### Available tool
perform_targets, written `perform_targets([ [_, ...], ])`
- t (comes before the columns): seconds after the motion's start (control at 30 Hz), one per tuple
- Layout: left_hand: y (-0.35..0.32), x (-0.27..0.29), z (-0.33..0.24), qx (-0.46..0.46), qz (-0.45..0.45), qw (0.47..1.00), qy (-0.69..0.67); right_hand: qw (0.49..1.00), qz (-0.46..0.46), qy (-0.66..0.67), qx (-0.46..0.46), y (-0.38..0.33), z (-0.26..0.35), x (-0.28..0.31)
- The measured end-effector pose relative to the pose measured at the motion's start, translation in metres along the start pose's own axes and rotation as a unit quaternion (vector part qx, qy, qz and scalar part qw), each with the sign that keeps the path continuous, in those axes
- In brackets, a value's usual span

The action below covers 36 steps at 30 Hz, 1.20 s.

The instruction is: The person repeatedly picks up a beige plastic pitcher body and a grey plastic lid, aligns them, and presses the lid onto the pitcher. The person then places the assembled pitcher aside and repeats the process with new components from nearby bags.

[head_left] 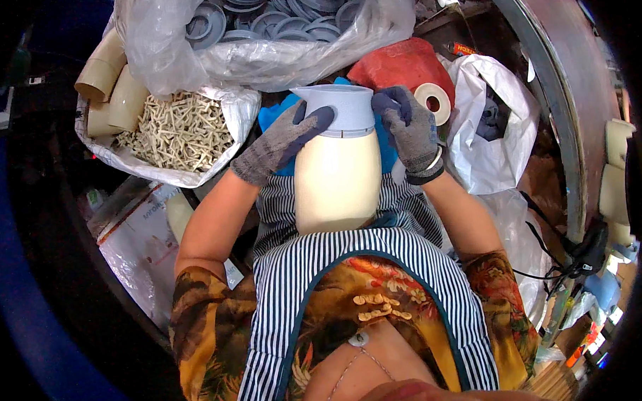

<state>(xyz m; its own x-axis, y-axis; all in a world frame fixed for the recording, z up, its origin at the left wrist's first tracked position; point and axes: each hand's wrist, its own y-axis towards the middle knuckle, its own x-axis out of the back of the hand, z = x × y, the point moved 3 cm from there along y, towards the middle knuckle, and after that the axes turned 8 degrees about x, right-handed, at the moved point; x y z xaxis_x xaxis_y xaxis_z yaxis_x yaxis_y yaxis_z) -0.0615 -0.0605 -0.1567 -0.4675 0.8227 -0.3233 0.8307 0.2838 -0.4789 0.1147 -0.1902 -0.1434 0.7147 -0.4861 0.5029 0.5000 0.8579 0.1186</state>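
Observation:
A cream jug body (338,182) stands between my thighs against the apron, its lower end toward me. A grey-blue spout collar (342,108) sits on its top, with the pointed spout to the left and small gaps along the lower seam. My left hand (283,138), in a grey glove with dark fingertips, grips the collar's left side, thumb across its front. At the right edge of the collar my gloved right hand (407,127) is closed, its bent fingers against the rim. The fingertips of the right hand are partly hidden.
A clear plastic bag of grey ring-shaped parts (279,25) lies ahead. On the left a white sack (191,134) holds small cream pieces and cream cylinders (101,67). To the right are a red bag (405,67), a tape roll (432,103), a white bag (491,124) and a curved metal edge (568,86).

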Motion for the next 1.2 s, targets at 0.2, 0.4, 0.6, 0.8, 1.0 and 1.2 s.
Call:
perform_targets([
  [0.2, -0.007, -0.005, -0.009, -0.012, 0.008, 0.999, 0.039, 1.000, -0.012, -0.001, 0.022, -0.001, 0.006, -0.001],
  [0.4, -0.007, 0.001, 0.007, 0.011, -0.012, 0.999, -0.045, 0.999, 0.012, 0.022, 0.023, -0.001, -0.003, -0.006],
  [0.6, 0.001, 0.001, 0.014, 0.025, -0.055, 0.998, 0.000, 0.995, 0.053, 0.087, -0.001, 0.004, -0.016, -0.004],
  [0.8, 0.004, -0.001, 0.010, 0.007, -0.029, 0.999, 0.014, 0.997, 0.043, 0.059, 0.032, 0.004, -0.020, -0.003],
  [1.0, 0.000, -0.002, 0.008, 0.039, 0.014, 0.998, -0.046, 0.994, 0.108, 0.035, -0.001, 0.006, -0.013, 0.004],
  [1.2, -0.037, -0.003, -0.009, 0.026, -0.123, 0.988, -0.087, 0.874, -0.027, -0.474, 0.101, -0.007, -0.091, 0.047],
])
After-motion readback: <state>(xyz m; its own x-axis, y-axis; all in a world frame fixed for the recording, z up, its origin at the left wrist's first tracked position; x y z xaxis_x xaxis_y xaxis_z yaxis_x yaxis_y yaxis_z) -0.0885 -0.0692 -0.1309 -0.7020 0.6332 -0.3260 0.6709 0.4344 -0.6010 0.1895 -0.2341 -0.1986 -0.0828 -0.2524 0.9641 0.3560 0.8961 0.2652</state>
